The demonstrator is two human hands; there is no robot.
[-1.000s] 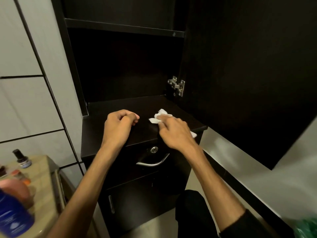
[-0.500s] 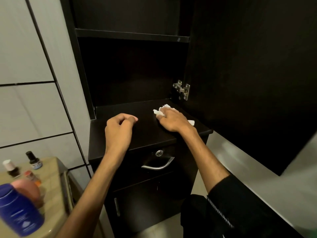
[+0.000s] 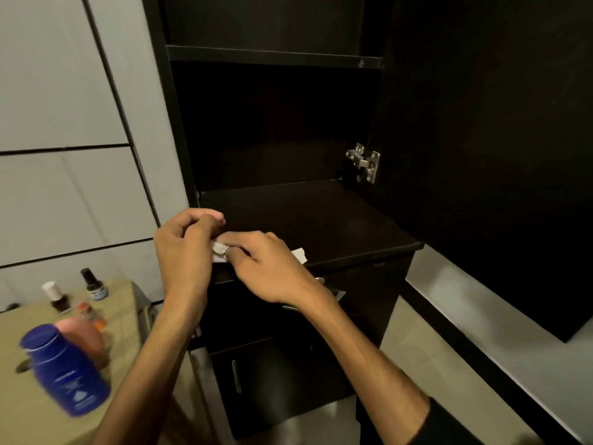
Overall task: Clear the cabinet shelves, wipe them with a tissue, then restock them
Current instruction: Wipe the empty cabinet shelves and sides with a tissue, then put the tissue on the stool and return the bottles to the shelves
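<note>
Leftmost, a beige table (image 3: 29, 409) carries a blue bottle (image 3: 65, 370), a pink object (image 3: 83, 337) behind it, and three small bottles: a white-capped one (image 3: 55, 295), a black-capped one (image 3: 93, 284) and an orange one (image 3: 90, 313). Grey tiled wall (image 3: 64, 123) stands behind the table. To the right stands the dark cabinet (image 3: 272, 130), its door (image 3: 481, 139) swung open on a metal hinge (image 3: 364, 162). An upper shelf (image 3: 272, 56) and a lower shelf (image 3: 308, 216) are visible; both surfaces are bare. The left hand (image 3: 184, 248) sits at the front left edge of the lower shelf, fingers curled, touching the near end of the tissue (image 3: 219, 252); whether it grips the tissue cannot be determined. The right hand (image 3: 266, 264) lies just beside it, thumb and fingers pinching the tissue, which is crumpled between the two hands at the shelf's front edge. A white corner of the tissue protrudes on the right of this hand. Below the shelf, a drawer handle (image 3: 333, 292) is partly hidden by the right wrist, and a lower door (image 3: 272, 380) is closed.
</note>
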